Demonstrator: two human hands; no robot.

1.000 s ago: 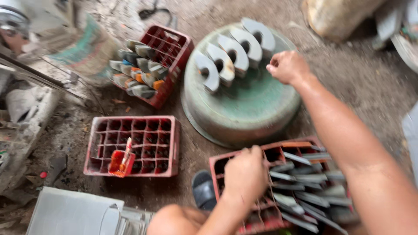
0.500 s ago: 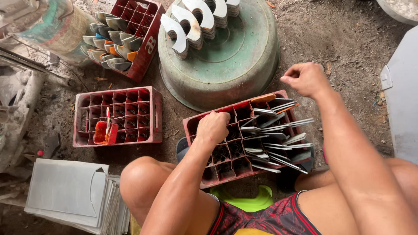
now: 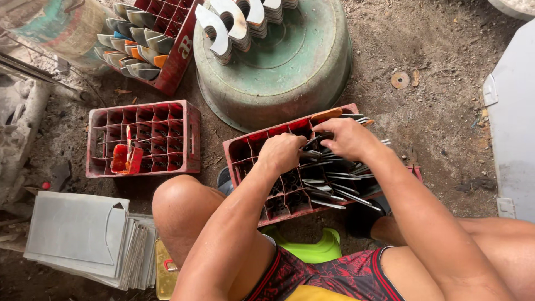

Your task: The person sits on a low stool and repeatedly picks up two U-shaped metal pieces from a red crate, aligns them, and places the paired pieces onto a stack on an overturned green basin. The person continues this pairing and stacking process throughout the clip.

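Observation:
A red compartment crate (image 3: 239, 149) stands on the dirt between my knees, its right half packed with several flat grey metal blades (image 3: 334, 187). My left hand (image 3: 281, 151) rests fist-like on the crate's middle dividers, fingers curled on the blade ends there. My right hand (image 3: 345, 138) reaches in from the right and grips the blades at the crate's far side. An upturned green basin (image 3: 290, 72) behind the crate carries rows of curved grey metal pieces (image 3: 234, 19).
A second red crate (image 3: 142, 139) with a small red holder inside stands at the left. A third crate (image 3: 150, 42) of curved pieces leans at the top left. Grey metal sheets (image 3: 83, 237) are stacked at the lower left. A grey panel (image 3: 512, 111) borders the right.
My right hand has come down from the crate's far right corner onto the blades. The view has drawn closer to the near crate, and my left hand stays on its dividers.

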